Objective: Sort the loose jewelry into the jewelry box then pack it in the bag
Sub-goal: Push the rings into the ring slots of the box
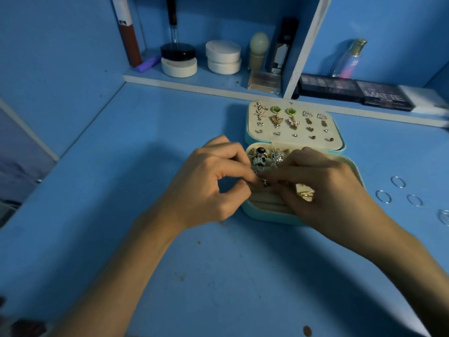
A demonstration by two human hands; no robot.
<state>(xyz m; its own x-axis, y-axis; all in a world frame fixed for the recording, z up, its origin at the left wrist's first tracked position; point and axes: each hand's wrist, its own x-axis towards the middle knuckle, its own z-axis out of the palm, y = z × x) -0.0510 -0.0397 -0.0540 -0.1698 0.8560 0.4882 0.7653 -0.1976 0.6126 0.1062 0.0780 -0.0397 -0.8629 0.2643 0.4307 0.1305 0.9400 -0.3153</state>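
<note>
Left hand (206, 181) and right hand (323, 188) are pinching a ring (264, 183) over the box (254, 212), mid-frame. Hoops (384, 197) are lying right, nearer the right hand.

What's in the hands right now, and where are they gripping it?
The left hand pinches a small jewelry piece between thumb and fingertip over the jewelry box; the right hand touches it too. Which part is gripped cannot be told.

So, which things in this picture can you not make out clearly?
Head view:
- what the left hand and right hand work on inside the open pale turquoise jewelry box; they cover it.
- Box's right side: under the right hand.
- Thin silver hoop: cut off by the right edge.
- Bag: not in frame.
</note>
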